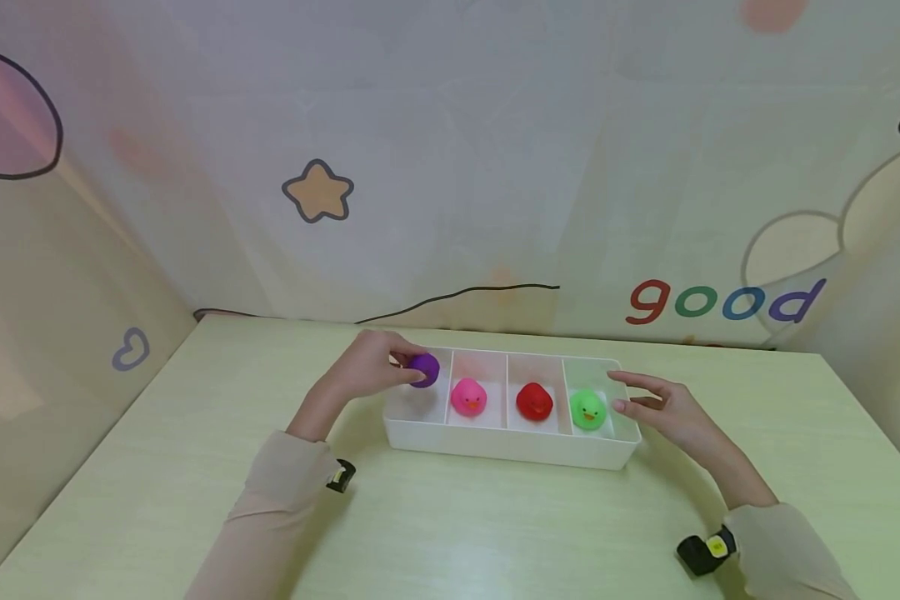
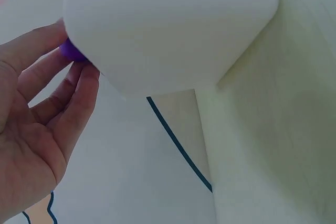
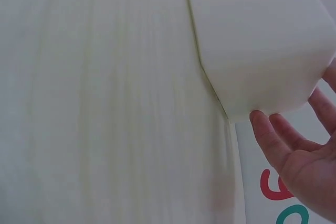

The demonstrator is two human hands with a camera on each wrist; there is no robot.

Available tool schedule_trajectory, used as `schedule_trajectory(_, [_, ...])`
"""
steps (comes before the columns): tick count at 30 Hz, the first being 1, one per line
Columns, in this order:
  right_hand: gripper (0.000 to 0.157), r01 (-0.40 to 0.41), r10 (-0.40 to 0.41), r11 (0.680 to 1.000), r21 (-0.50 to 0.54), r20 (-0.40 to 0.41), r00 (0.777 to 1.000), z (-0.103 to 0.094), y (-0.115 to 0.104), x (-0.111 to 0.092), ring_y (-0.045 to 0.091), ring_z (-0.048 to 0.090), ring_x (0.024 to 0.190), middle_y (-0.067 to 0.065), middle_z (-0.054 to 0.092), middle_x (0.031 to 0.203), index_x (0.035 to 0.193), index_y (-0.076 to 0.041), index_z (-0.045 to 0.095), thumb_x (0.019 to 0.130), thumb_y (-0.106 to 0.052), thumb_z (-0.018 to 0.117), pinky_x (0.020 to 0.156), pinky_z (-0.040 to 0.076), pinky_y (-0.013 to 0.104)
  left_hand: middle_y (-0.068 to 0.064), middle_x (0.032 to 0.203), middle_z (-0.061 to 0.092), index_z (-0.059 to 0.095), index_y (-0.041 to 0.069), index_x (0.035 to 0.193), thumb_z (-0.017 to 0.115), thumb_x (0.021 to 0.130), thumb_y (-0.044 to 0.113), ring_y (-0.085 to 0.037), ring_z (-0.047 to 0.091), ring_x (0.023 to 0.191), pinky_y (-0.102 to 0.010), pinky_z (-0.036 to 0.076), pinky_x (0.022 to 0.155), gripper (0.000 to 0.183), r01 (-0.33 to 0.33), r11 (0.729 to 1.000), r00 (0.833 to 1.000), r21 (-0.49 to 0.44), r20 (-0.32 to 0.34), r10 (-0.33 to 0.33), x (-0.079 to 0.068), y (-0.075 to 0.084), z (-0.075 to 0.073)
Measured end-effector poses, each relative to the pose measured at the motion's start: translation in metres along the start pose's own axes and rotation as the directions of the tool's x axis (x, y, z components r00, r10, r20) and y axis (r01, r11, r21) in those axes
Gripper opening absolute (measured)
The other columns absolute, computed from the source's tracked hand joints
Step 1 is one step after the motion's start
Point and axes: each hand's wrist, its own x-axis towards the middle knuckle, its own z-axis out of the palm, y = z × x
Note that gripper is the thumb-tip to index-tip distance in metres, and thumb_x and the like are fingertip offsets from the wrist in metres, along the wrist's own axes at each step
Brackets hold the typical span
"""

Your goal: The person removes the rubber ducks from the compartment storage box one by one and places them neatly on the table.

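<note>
A white four-part box (image 1: 506,446) stands on the table, its compartments in a row. At its left end my left hand (image 1: 371,362) pinches a round purple toy (image 1: 423,370) between thumb and fingers, over the leftmost compartment. The toy's front is turned away; in the left wrist view, the box wall hides much of the purple toy (image 2: 72,51). A pink duck (image 1: 468,397), a red duck (image 1: 534,402) and a green duck (image 1: 588,409) sit one to a compartment, left to right. My right hand (image 1: 663,408) is at the box's right end, fingers extended by the rim near the green duck.
The pale wooden table (image 1: 450,533) extends in front of the box and to both sides. Behind it hangs a printed backdrop (image 1: 450,167), close to the box's far side. Dark wrist devices (image 1: 705,552) show at both sleeves.
</note>
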Motion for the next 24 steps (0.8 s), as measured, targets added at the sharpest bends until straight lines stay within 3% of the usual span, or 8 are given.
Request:
schedule_trajectory(3, [0.056, 0.002, -0.002, 1.000, 0.002, -0.003, 1.000, 0.000, 0.000, 0.000, 0.049, 0.039, 0.119, 0.024, 0.029, 0.143, 0.136, -0.001, 0.039, 0.089, -0.026, 0.059, 0.093, 0.038, 0.057, -0.008, 0.092, 0.068, 0.067, 0.000, 0.107, 0.074, 0.076, 0.012, -0.019, 0.059, 0.083, -0.027, 0.050, 0.070, 0.034, 0.001, 0.999, 0.999, -0.032, -0.042, -0.002, -0.001, -0.003, -0.004])
schedule_trajectory(11, [0.055, 0.014, -0.014, 0.999, 0.031, -0.007, 1.000, 0.001, 0.001, 0.000, 0.047, 0.041, 0.118, 0.024, 0.031, 0.142, 0.135, 0.001, 0.040, 0.089, -0.024, 0.059, 0.093, 0.039, 0.055, -0.008, 0.091, 0.066, 0.066, 0.004, 0.105, 0.074, 0.076, 0.016, -0.021, 0.060, 0.087, -0.030, 0.051, 0.070, 0.032, 0.107, 0.988, 0.987, -0.116, -0.110, -0.120, -0.005, -0.014, -0.016])
schedule_trajectory(24, [0.056, 0.003, -0.003, 1.000, 0.022, -0.009, 1.000, 0.000, 0.002, -0.001, 0.048, 0.040, 0.119, 0.024, 0.029, 0.143, 0.136, -0.001, 0.040, 0.089, -0.026, 0.059, 0.092, 0.040, 0.054, -0.007, 0.094, 0.067, 0.067, 0.009, 0.108, 0.072, 0.078, 0.019, -0.022, 0.060, 0.090, -0.035, 0.048, 0.074, 0.032, 0.142, 0.980, 0.970, -0.139, -0.179, -0.166, -0.010, -0.042, -0.030])
